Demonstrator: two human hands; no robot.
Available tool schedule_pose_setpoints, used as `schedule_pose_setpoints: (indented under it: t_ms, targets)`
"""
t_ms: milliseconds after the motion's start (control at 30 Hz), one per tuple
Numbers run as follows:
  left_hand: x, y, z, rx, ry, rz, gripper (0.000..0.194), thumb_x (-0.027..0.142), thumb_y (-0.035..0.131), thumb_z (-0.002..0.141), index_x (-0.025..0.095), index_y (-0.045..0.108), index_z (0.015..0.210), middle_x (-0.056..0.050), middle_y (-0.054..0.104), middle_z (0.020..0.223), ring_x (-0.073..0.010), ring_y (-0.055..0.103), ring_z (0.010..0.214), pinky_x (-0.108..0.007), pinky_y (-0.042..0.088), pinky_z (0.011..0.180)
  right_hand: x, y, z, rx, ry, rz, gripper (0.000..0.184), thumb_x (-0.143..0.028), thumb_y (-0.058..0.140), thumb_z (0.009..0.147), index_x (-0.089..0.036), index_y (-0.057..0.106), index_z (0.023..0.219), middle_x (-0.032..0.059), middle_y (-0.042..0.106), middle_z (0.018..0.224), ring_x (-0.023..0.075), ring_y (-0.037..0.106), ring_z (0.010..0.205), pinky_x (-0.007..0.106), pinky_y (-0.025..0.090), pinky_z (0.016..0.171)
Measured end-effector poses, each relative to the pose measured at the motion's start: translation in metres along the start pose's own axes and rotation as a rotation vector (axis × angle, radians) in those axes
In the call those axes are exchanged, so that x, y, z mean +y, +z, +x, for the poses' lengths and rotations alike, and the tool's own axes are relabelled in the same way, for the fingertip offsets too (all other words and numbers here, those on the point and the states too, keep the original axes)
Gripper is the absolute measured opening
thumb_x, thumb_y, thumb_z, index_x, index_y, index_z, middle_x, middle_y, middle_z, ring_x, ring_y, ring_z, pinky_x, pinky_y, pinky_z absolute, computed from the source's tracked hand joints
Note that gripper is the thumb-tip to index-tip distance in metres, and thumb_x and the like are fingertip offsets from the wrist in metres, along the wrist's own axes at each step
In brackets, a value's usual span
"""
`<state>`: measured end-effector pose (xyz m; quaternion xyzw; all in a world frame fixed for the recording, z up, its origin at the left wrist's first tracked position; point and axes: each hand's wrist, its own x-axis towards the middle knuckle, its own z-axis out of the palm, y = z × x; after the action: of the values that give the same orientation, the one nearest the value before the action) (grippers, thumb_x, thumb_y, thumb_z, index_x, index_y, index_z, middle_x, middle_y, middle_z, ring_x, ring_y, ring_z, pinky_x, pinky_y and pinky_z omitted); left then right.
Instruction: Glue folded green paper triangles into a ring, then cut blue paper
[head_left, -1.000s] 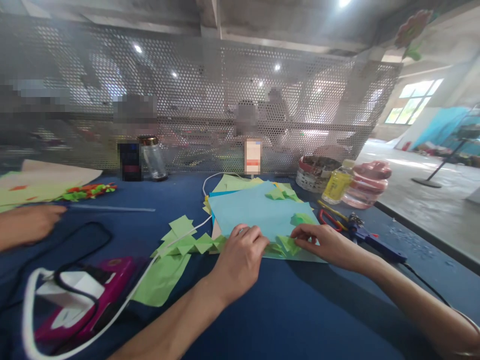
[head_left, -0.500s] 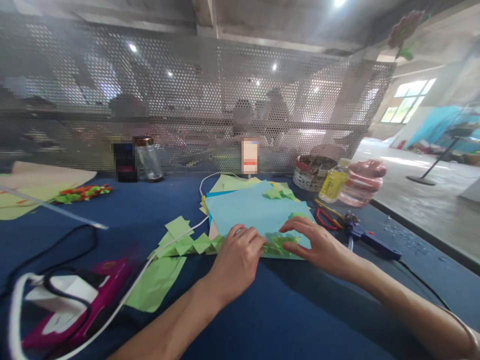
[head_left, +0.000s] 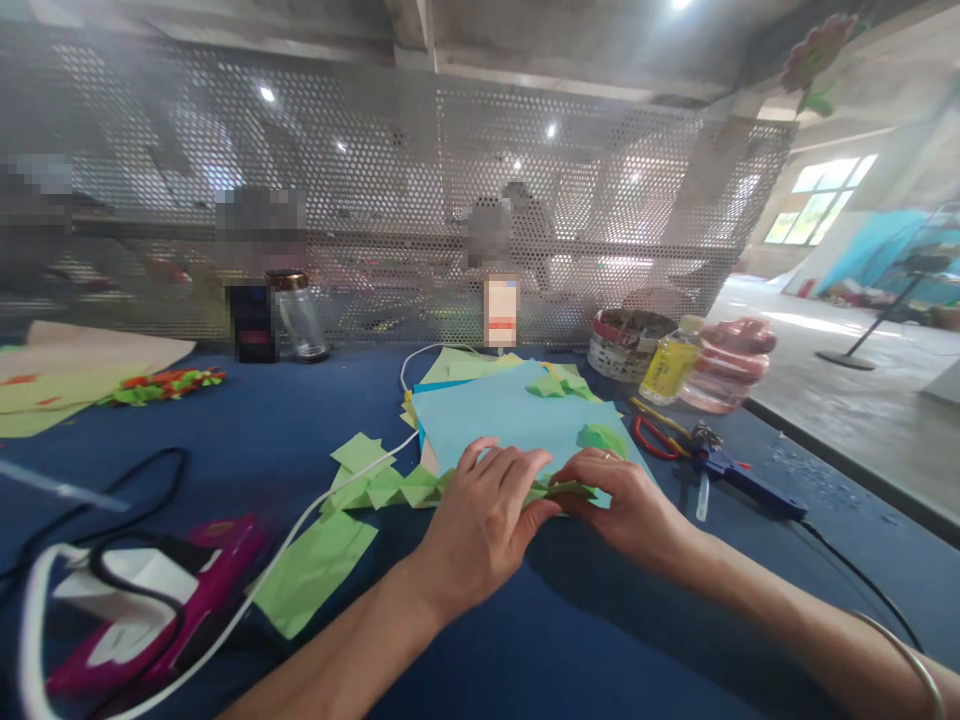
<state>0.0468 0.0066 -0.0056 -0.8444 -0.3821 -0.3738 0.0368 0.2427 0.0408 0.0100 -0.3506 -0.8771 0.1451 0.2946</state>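
A strip of light green paper folded into zigzag points (head_left: pixel 420 487) lies along the front edge of a light blue sheet (head_left: pixel 487 405). My left hand (head_left: pixel 487 515) lies over the strip, thumb on the near side and fingers on the far side, with the paper running between them. Its thumb and index tips stand apart. At the strip's right end, my right hand (head_left: pixel 634 505) pinches the green paper between thumb and fingers. The strip's middle is hidden under my left hand. A rounded green paper piece (head_left: pixel 602 438) lies on the blue sheet behind my right hand.
Right of the sheets lie red-handled scissors (head_left: pixel 654 438) and a blue glue gun (head_left: pixel 750 483). A yellow-labelled bottle (head_left: pixel 670 365), a pink jug (head_left: pixel 726 370) and a round tub (head_left: pixel 626 350) stand behind. A white cable (head_left: pixel 300 525) crosses green paper (head_left: pixel 319 570) near a magenta box (head_left: pixel 225 560).
My right hand has moved down and closed on the strip's right end; it was spread above it before. My left thumb and index have stretched to the right along the strip.
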Motion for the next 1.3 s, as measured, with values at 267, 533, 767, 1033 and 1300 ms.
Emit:
schedule_pose_setpoints:
  t_ms: [267,533,767,1033,1300]
  targets:
    - [-0.024,-0.026,0.012,0.065,-0.218,0.009,0.030,0.040,0.037,0.098,0.018,0.057,0.105,-0.007,0.066,0.099,-0.0237,0.060,0.095,-0.042,0.042,0.087,0.013,-0.020,-0.001,0.137,0.097,-0.083,0.013,-0.031,0.058,0.086,-0.022,0.067,0.085,0.0017,0.071,0.081,0.0172,0.064,0.074,0.028,0.048,0.067]
    - [-0.057,-0.046,0.016,0.327,-0.500,-0.087,0.042,0.047,0.032,0.097,0.019,0.064,0.096,-0.005,0.065,0.093,-0.0213,0.060,0.089,-0.035,0.044,0.082,0.042,-0.048,0.001,0.208,0.216,-0.052,0.024,-0.042,0.057,0.084,-0.020,0.068,0.085,0.0032,0.071,0.076,0.0192,0.063,0.069,0.029,0.047,0.062]
    - [-0.067,-0.036,0.016,0.310,-0.707,-0.466,0.047,0.062,0.046,0.085,0.020,0.065,0.099,-0.006,0.069,0.100,-0.0247,0.060,0.100,-0.037,0.045,0.088,0.077,-0.064,0.000,0.170,0.293,0.215,0.036,-0.053,0.064,0.076,-0.018,0.067,0.082,0.0031,0.067,0.072,0.0178,0.060,0.066,0.029,0.046,0.059]
    - [-0.062,-0.036,0.013,0.339,-0.456,-0.232,0.036,0.047,0.044,0.092,0.021,0.064,0.106,-0.008,0.061,0.119,-0.0231,0.055,0.113,-0.044,0.041,0.098,0.077,-0.064,-0.001,0.174,0.290,0.221,0.035,-0.052,0.062,0.078,-0.017,0.066,0.082,0.0021,0.064,0.069,0.0165,0.058,0.063,0.029,0.044,0.056]
    - [-0.044,-0.025,0.006,0.087,-0.096,0.342,0.043,0.040,0.043,0.094,0.021,0.051,0.132,-0.013,0.043,0.143,-0.0311,0.036,0.132,-0.055,0.029,0.105,0.073,-0.063,-0.001,0.206,0.271,0.127,0.034,-0.049,0.060,0.079,-0.016,0.067,0.083,0.0044,0.068,0.074,0.0187,0.061,0.068,0.031,0.047,0.062]
